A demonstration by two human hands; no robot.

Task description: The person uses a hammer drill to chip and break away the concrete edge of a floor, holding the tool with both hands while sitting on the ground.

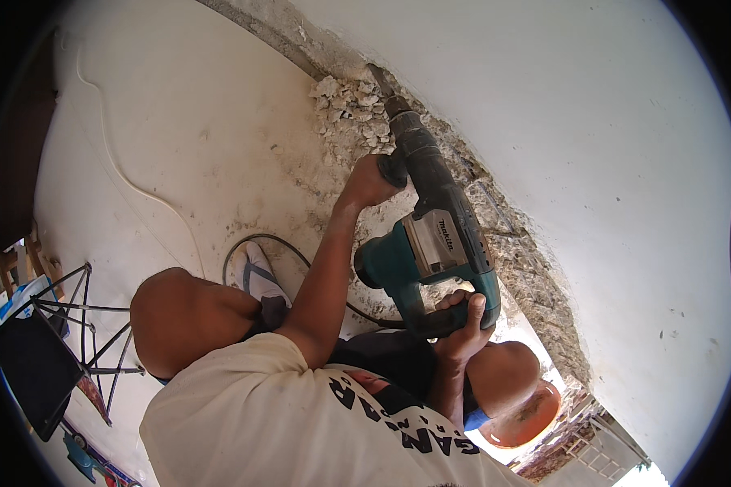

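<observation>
A teal and black demolition hammer (443,231) lies diagonally across the middle of the head view. My left hand (371,180) is closed round its black side handle, near the front barrel. At the back, my right hand (464,325) wraps the teal rear grip, thumb on top. The chisel bit (379,79) points away from me, its tip against the broken bottom edge of the white wall (625,187). Broken masonry chunks (353,109) lie heaped on the floor beside the bit. A dark power cord (280,240) loops from the tool past my sandalled foot (260,274).
A rough chipped channel (536,280) runs along the wall's base. An orange basin (532,418) stands by my right knee. On the left are a folding chair (36,357) with a black metal frame and a pale cable (130,183) across the dusty floor.
</observation>
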